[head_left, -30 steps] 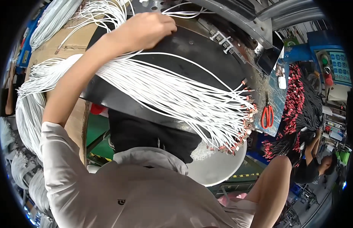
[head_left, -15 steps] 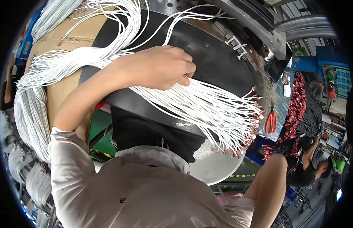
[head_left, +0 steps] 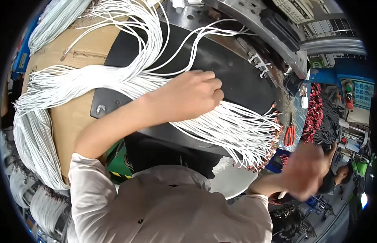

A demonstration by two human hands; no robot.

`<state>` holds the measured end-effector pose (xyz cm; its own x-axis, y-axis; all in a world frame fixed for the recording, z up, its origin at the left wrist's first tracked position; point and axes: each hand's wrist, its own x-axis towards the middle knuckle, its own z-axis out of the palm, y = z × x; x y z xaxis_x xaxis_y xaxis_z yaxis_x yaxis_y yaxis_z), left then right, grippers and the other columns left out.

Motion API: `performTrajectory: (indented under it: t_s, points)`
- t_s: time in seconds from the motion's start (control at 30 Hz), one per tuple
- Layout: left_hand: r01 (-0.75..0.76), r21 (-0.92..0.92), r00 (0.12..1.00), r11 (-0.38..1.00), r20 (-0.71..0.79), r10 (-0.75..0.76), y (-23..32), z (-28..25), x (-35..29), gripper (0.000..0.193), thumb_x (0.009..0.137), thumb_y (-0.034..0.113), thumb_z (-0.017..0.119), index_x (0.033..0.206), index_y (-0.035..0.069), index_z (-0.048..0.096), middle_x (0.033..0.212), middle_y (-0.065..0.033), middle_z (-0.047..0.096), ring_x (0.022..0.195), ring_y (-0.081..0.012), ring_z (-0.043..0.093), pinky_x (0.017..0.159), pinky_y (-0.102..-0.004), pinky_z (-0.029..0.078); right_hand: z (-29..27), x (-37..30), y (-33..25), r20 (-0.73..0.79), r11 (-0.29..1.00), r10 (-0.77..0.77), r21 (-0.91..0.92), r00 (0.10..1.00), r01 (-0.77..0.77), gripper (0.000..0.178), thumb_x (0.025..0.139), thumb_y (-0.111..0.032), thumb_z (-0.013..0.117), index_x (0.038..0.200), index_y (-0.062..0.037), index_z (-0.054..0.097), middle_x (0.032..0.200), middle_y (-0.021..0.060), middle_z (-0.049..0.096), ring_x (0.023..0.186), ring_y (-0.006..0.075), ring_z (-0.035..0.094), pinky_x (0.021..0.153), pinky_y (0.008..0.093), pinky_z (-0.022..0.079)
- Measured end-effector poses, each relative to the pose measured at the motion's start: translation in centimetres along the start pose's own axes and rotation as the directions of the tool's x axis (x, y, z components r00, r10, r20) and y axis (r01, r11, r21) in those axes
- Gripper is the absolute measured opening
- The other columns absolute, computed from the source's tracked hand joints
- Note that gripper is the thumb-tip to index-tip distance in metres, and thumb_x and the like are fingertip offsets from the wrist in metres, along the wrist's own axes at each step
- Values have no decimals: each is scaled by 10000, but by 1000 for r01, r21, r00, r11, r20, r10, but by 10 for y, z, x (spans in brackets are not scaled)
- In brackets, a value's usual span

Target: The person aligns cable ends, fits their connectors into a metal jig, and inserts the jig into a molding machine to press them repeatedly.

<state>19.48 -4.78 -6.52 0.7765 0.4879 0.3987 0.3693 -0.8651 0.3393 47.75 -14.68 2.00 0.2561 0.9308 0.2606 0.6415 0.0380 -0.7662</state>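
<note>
My left hand point(head_left: 196, 95) is closed over a thick bundle of white cables point(head_left: 233, 125), with its fingers curled down around it. The bundle lies across a black mat point(head_left: 241, 77), and its reddish-brown tipped ends point(head_left: 273, 139) fan out over the right edge. My right hand point(head_left: 304, 172) is raised to the right of these ends and apart from them. Motion smears its fingers, so their position does not show. A thin pale piece shows beside that wrist; whether the hand holds it is unclear. Red-handled cutters point(head_left: 290, 135) lie just beyond the cable ends.
More white cables point(head_left: 34, 137) hang over the wooden table's point(head_left: 75, 133) left side. A metal machine frame point(head_left: 253, 24) borders the far side. Black cables with red ends point(head_left: 314, 117) lie at right, near a co-worker point(head_left: 338, 176). A white round surface point(head_left: 229, 178) sits below the mat.
My right hand has come up from the lower right, where only a bent bare limb showed before. My left hand remains on the bundle; the whole view has shifted slightly.
</note>
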Motion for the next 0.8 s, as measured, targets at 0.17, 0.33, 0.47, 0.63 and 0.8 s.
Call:
performTrajectory:
  t_s: [0.17, 0.33, 0.47, 0.63, 0.8]
  points:
    - [-35, 101, 999, 994, -14, 37, 9, 4, -5, 87, 774, 102, 652, 761, 46, 586, 768, -60, 536, 786, -215, 576, 718, -334, 503, 69, 65, 45, 265, 986, 36, -167, 964, 9, 324, 928, -152, 709, 1185, 30, 630, 795, 6, 639, 683, 50, 532, 609, 218, 423]
    - [-45, 81, 996, 996, -71, 51, 8, 7, 0, 77, 752, 80, 636, 760, 44, 568, 778, -57, 536, 789, -209, 575, 722, -328, 495, 86, 92, 47, 230, 942, -173, -244, 958, 229, 275, 920, -134, 709, 1114, 47, 633, 774, 44, 666, 648, 69, 554, 591, 243, 442]
    - [-39, 76, 992, 996, -113, 48, 9, 6, -1, 71, 766, 67, 635, 770, 50, 566, 774, -57, 526, 789, -210, 572, 721, -331, 490, 36, 78, 26, 386, 974, -227, 77, 894, 214, 242, 914, -143, 710, 1048, 48, 645, 778, 71, 682, 676, 119, 584, 628, 267, 454]
    - [-82, 56, 996, 995, -38, 84, 11, 5, 11, 81, 780, 60, 665, 799, 38, 589, 788, -59, 547, 798, -209, 573, 721, -343, 487, -78, 97, 23, 851, 939, -319, 225, 417, 259, 451, 860, -286, 773, 1163, 21, 640, 1039, 123, 672, 871, 192, 614, 756, 329, 466]
    - [-95, -94, 937, 991, -344, 57, 12, -3, 13, 96, 839, 63, 691, 862, 14, 612, 795, -75, 580, 669, -204, 549, 596, -318, 456, 33, 52, 9, 660, 828, -441, 37, 608, 560, 581, 859, -316, 766, 1321, -18, 578, 1129, 119, 623, 994, 217, 597, 812, 365, 467]
